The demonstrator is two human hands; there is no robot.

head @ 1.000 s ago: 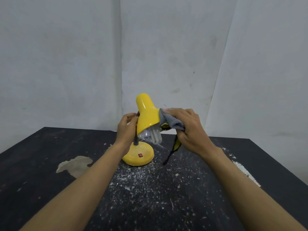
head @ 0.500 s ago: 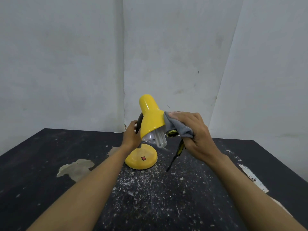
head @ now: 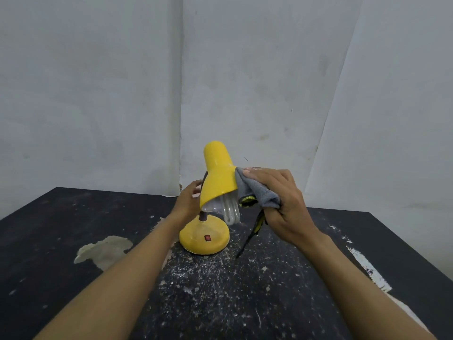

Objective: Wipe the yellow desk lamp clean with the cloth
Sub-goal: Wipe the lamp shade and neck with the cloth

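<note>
A yellow desk lamp (head: 218,177) stands on the black table, its round base (head: 204,238) bearing a red switch and its shade tilted down over a white spiral bulb (head: 230,212). My right hand (head: 282,204) grips a grey cloth (head: 255,190) with yellow and black trim and presses it against the right side of the shade. A black strap hangs from the cloth to the table. My left hand (head: 187,201) is behind the shade's left side, around the lamp's neck; its fingers are mostly hidden.
The black table (head: 245,303) is scattered with white flecks, with a worn pale patch (head: 105,250) at the left and a scraped white streak (head: 367,268) near the right edge. White walls meet in a corner just behind the lamp.
My right hand and the cloth have slid a little along the shade's right side. My left hand has shifted further behind the shade. The lamp stays in place.
</note>
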